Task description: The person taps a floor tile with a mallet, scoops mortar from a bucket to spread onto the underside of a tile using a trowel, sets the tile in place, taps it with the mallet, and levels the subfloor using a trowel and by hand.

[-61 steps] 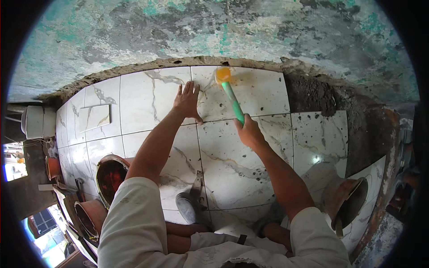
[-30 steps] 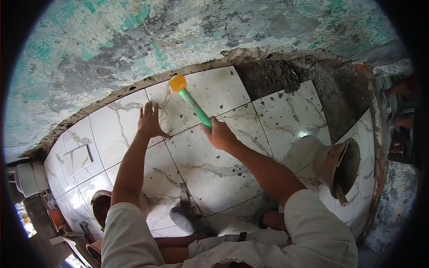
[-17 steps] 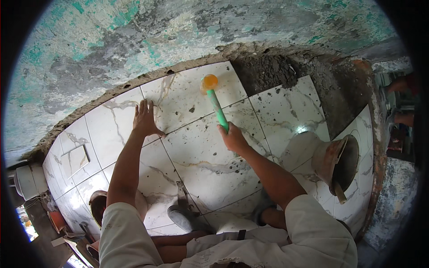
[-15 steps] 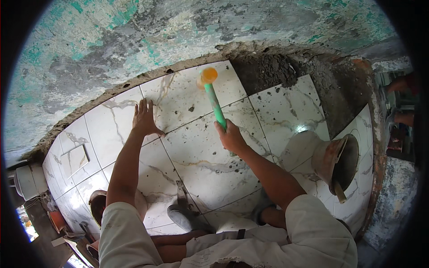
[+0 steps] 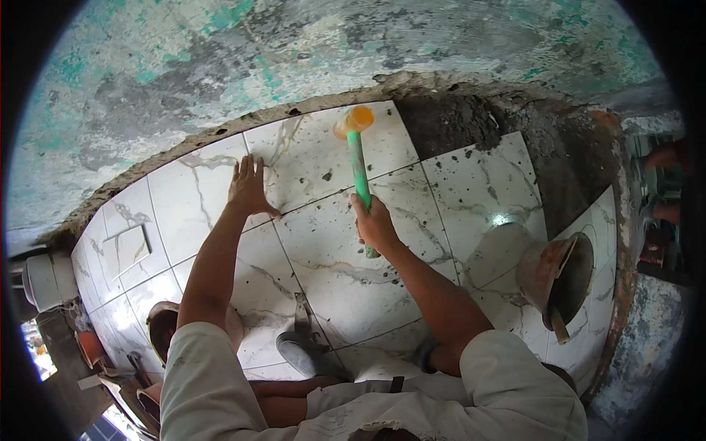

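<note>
My right hand point(image 5: 376, 222) is wrapped round the green handle of a mallet point(image 5: 356, 162) with an orange head. The mallet's head is over the marbled white tile point(image 5: 316, 158) beside the far wall; whether it touches the tile I cannot tell. My left hand point(image 5: 251, 187) rests with fingers spread across the joint between that tile and its left neighbour point(image 5: 182, 192). Dark mortar crumbs dot the tiles around the mallet. To the right of the far tile lies a bed of dark wet mortar point(image 5: 448, 126).
A worn bucket point(image 5: 535, 270) with a wooden handle sticking out stands at the right. Another bucket point(image 5: 234, 328) is by my left arm. A trowel-like metal tool point(image 5: 302, 314) lies near my shoe. A small cut tile piece point(image 5: 126, 251) sits at the left. A peeling wall point(image 5: 309, 51) borders the far side.
The whole view has shifted a little. The mallet has tilted more upright in my right hand, its head still above the far tile. My left hand stays spread on the tiles.
</note>
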Available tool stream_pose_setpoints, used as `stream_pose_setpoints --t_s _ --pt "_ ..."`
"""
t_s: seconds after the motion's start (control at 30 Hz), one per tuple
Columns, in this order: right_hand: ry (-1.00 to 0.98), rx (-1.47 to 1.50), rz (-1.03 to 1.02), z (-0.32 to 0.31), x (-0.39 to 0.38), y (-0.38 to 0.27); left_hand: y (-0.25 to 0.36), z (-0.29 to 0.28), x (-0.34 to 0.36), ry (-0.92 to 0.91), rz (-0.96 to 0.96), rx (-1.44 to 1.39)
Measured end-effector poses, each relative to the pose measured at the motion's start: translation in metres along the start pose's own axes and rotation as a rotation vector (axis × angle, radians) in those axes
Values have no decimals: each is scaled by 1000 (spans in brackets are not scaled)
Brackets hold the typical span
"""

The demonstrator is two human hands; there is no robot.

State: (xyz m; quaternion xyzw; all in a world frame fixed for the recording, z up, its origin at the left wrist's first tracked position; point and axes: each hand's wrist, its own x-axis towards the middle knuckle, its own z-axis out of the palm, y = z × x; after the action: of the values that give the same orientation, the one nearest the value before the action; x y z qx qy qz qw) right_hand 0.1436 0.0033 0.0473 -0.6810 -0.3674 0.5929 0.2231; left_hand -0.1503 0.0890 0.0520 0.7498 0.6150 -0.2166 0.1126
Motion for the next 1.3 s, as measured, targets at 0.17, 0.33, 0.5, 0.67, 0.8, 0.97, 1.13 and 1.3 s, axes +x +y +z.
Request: stream_pose_setpoints --t_s 0.17,0.33,0.5,0.67,0.8,0.97,1.13,1.3 --pt "-147 42 33 30 -8 -15 -1 -2 1 -9 4 5" --pt "-166 256 -4 58 -10 -27 -3 -2 -1 22 23 -19" --pt "-182 303 136 79 -6 -32 -6 0 -1 20 33 -15" --pt "-66 300 -96 86 -3 -29 -8 4 0 25 24 -7" --pt "-63 127 28 78 -10 -23 -9 8 0 67 35 -7" --pt "-153 395 -78 68 -14 -9 -10 8 -1 88 46 -53" --pt "-17 -175 -204 60 -7 0 -8 6 -2 81 34 -35" --pt "111 -468 -556 29 -9 -4 -12 8 -2 67 57 -60"
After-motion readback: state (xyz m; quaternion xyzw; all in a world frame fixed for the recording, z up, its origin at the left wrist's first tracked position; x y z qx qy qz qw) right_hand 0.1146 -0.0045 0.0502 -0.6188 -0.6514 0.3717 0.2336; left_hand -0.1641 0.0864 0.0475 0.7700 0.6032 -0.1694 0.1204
